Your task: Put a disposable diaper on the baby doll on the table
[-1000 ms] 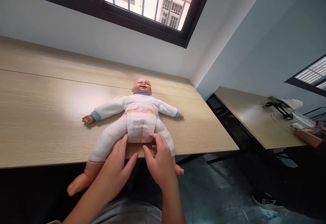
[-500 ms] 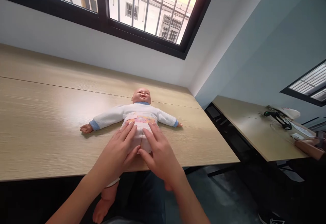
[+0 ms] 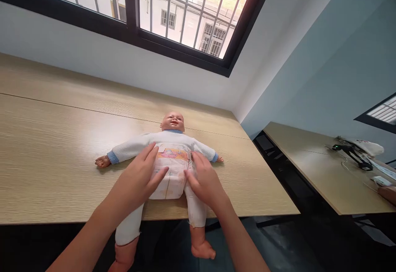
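A baby doll (image 3: 173,122) lies on its back on the wooden table, arms spread, in a white top with blue cuffs and collar. Around its waist and hips is a white diaper (image 3: 168,185) with a colourful printed band. Its legs in white trousers hang over the table's front edge. My left hand (image 3: 142,175) rests along the diaper's left side, thumb apart from the fingers. At the right side of the diaper, my right hand (image 3: 204,180) touches it with fingers and thumb spread. Neither hand grips anything.
The wooden table (image 3: 55,156) runs along the wall under a barred window (image 3: 185,12). A dark gap separates it from a second table (image 3: 306,160) at the right, which bears a black device (image 3: 352,156), a white bag (image 3: 369,147) and cables.
My hands have moved apart, from the middle of the diaper to its two sides. More of the diaper and both doll legs now show. The view has shifted slightly.
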`<state>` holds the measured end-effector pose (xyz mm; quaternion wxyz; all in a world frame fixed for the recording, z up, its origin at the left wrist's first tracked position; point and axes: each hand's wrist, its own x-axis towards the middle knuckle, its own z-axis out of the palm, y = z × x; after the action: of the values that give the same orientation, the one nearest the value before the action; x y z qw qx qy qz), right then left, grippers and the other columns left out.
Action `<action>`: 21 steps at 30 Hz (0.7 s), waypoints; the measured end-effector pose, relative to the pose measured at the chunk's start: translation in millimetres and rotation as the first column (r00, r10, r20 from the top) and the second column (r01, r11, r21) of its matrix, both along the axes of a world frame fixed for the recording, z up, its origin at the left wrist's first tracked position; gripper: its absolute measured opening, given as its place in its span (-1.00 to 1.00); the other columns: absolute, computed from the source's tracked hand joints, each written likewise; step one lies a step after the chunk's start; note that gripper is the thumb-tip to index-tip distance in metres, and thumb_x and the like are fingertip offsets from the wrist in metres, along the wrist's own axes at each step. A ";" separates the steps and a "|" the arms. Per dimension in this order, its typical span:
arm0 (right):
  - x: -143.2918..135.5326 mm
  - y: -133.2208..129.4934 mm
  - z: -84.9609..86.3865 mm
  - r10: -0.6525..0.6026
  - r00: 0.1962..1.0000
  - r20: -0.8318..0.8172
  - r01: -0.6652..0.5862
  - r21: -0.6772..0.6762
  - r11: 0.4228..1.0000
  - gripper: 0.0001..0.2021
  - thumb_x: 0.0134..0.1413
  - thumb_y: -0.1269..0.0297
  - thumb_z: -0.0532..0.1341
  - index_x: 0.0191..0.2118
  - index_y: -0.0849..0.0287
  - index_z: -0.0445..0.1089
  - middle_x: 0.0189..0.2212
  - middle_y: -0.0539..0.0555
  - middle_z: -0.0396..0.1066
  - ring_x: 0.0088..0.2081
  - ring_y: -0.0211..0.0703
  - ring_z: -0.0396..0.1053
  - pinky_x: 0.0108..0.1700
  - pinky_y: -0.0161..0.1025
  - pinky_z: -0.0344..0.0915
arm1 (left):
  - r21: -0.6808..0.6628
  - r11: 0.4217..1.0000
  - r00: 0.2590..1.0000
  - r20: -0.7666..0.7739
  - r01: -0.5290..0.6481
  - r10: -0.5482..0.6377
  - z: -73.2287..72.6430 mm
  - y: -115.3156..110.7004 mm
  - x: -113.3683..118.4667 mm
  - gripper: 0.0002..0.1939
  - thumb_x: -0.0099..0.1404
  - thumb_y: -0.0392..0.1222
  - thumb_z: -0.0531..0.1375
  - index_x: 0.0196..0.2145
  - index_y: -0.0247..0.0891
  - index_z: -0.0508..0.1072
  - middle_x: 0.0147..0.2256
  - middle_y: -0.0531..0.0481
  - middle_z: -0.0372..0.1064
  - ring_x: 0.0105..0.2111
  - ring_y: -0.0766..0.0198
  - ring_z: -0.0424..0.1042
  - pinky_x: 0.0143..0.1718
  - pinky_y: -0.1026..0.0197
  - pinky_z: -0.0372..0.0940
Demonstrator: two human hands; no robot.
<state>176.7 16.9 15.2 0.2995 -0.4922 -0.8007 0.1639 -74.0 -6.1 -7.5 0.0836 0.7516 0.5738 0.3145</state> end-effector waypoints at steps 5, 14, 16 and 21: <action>-18.5 33.1 -17.8 -0.215 0.972 0.100 0.218 -0.026 0.976 -0.77 0.38 0.18 0.17 -0.20 0.19 0.50 -0.27 0.20 0.56 -0.27 0.03 0.50 -0.22 -0.12 0.38 | 0.020 0.992 0.992 -0.041 0.123 -0.122 1.6 42.3 12.9 -0.37 0.52 0.03 0.08 0.38 -0.40 0.26 0.39 -0.40 0.18 0.42 -0.19 0.14 0.39 -0.22 0.16; -21.0 50.1 -18.4 -0.223 0.975 0.018 0.223 -0.050 0.974 -0.77 0.32 0.36 0.17 -0.40 0.17 0.44 -0.44 0.09 0.52 -0.40 -0.14 0.40 -0.33 -0.25 0.16 | 0.021 0.934 0.909 -0.239 0.355 -0.340 4.5 51.3 24.9 -0.56 0.49 -0.10 0.15 0.28 0.06 0.44 0.31 -0.10 0.32 0.34 -0.12 0.23 0.36 -0.25 0.13; -19.1 52.8 -21.4 -0.213 0.976 -0.033 0.210 -0.082 0.974 -0.77 0.31 0.37 0.17 -0.40 0.17 0.44 -0.46 0.06 0.51 -0.42 -0.16 0.39 -0.33 -0.26 0.18 | 0.015 0.937 0.905 -0.266 0.349 -0.332 5.3 49.7 29.2 -0.56 0.49 -0.17 0.12 0.26 0.07 0.46 0.29 -0.12 0.32 0.31 -0.13 0.24 0.32 -0.27 0.15; -24.5 47.3 -28.8 -0.188 0.982 -0.025 0.187 -0.027 0.982 -0.76 0.29 0.43 0.10 -0.28 0.20 0.53 -0.32 0.15 0.54 -0.28 -0.07 0.44 -0.17 -0.18 0.35 | 0.010 0.955 0.928 -0.237 0.297 -0.286 -1.7 43.4 39.7 -0.56 0.50 -0.22 0.07 0.24 0.03 0.48 0.38 -0.15 0.24 0.42 -0.23 0.09 0.34 -0.46 0.04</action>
<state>152.2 64.1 -13.6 0.3185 -0.5668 -0.7446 0.1512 -34.3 37.3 -9.1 0.0441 0.8618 0.4543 0.2213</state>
